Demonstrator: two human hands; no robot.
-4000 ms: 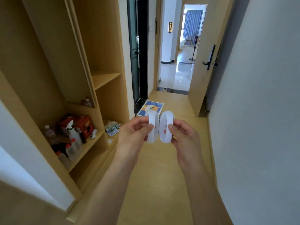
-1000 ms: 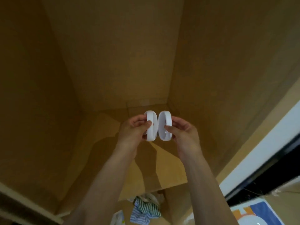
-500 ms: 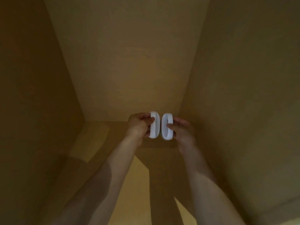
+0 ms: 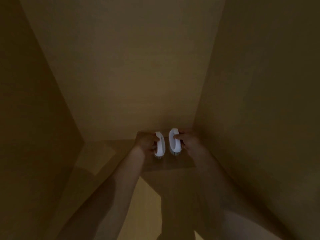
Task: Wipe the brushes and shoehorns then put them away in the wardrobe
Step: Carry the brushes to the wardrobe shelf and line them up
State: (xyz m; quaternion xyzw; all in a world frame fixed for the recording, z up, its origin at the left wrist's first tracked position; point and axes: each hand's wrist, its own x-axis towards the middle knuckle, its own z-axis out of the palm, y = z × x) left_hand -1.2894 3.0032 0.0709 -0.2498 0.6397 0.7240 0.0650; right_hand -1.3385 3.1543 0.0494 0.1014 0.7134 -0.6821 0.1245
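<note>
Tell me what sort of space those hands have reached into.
Likely inside a wooden wardrobe compartment: plain back panel, side wall and shelf floor, where both brushes are going.

Both white brushes are now carried deeper into the wardrobe compartment, close to its back wall, the left brush (image 4: 160, 144) gripped in the left hand (image 4: 146, 142) and the right brush (image 4: 174, 141) in the right hand (image 4: 189, 142). They are lowered bristles-down onto the shelf (image 4: 173, 163) and tilted apart at the top. The hallway and cloth are no longer seen.
</note>
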